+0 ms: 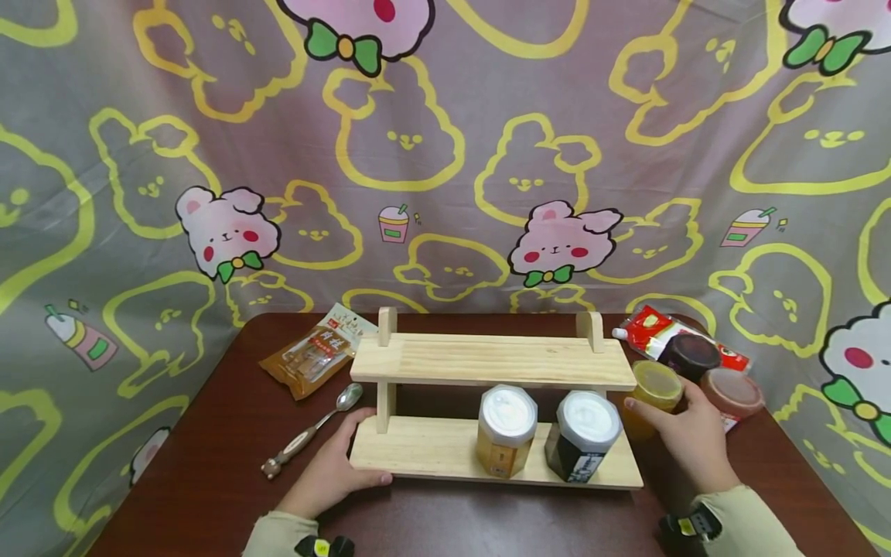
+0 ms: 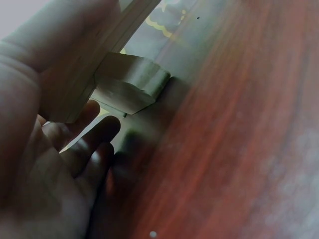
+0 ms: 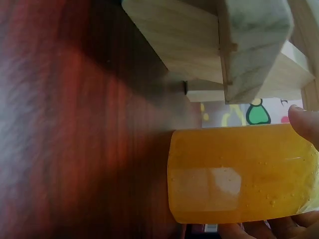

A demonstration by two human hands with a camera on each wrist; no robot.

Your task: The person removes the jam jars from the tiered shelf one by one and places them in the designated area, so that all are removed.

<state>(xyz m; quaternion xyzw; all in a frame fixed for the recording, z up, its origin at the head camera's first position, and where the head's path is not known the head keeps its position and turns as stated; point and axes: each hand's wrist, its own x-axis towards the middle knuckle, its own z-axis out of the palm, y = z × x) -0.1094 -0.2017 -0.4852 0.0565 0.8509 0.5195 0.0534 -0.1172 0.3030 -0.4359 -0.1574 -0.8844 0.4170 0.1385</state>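
A two-tier wooden shelf (image 1: 431, 445) stands on the table. My left hand (image 1: 327, 476) grips the left end of its lower board, thumb along the front edge. In the left wrist view, the fingers (image 2: 94, 134) curl by the board's end. At the shelf's right end, my right hand (image 1: 699, 445) holds a clear jar of orange-yellow contents (image 3: 239, 179) upright, thumb on one side and fingers on the other. On the lower board sit a white-lidded jar with tan contents (image 1: 506, 433) and a white-lidded dark jar (image 1: 583, 437).
Left of the shelf lie a brown spice packet (image 1: 313, 352) and a spoon with a decorated handle (image 1: 309, 433). Beyond my right hand are a dark-lidded jar (image 1: 691, 354), a jar with a pinkish lid (image 1: 732, 393) and a red pouch (image 1: 650, 321). A patterned curtain (image 1: 445, 155) hangs behind the table.
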